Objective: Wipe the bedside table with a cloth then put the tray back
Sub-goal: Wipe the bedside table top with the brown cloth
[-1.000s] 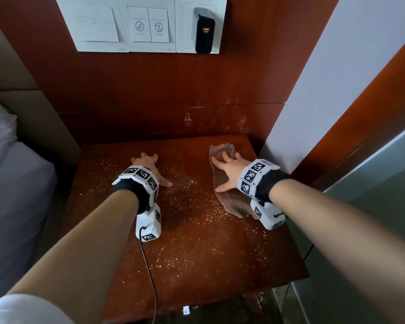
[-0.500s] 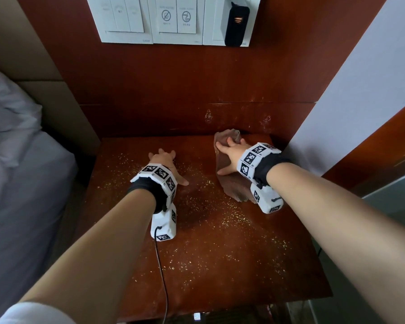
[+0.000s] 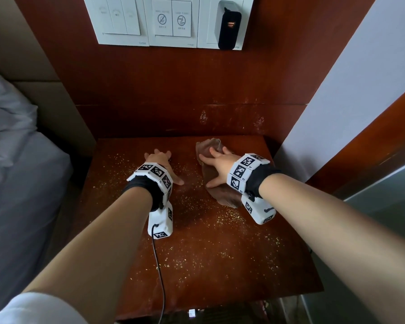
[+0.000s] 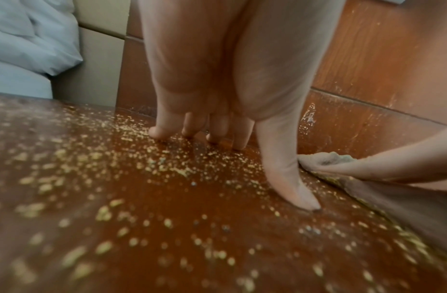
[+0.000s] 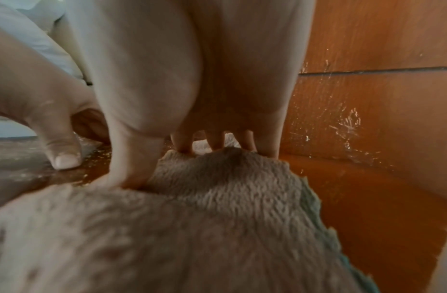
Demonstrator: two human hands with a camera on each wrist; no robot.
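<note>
Fingers [image 3: 209, 152] of the right hand [image 3: 220, 163] lie straight, pressing the cloth [image 3: 222, 195] flat at the worktop's [image 3: 220, 265] back right, presumably for wiping pressure; left hand [image 3: 160, 161] released, braced among crumbs [image 3: 189, 202]; tray unseen.

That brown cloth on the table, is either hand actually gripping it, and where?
Neither grips it. The right hand presses flat on the cloth, fingers straight near its far end. The left hand rests on the bare table.
</note>
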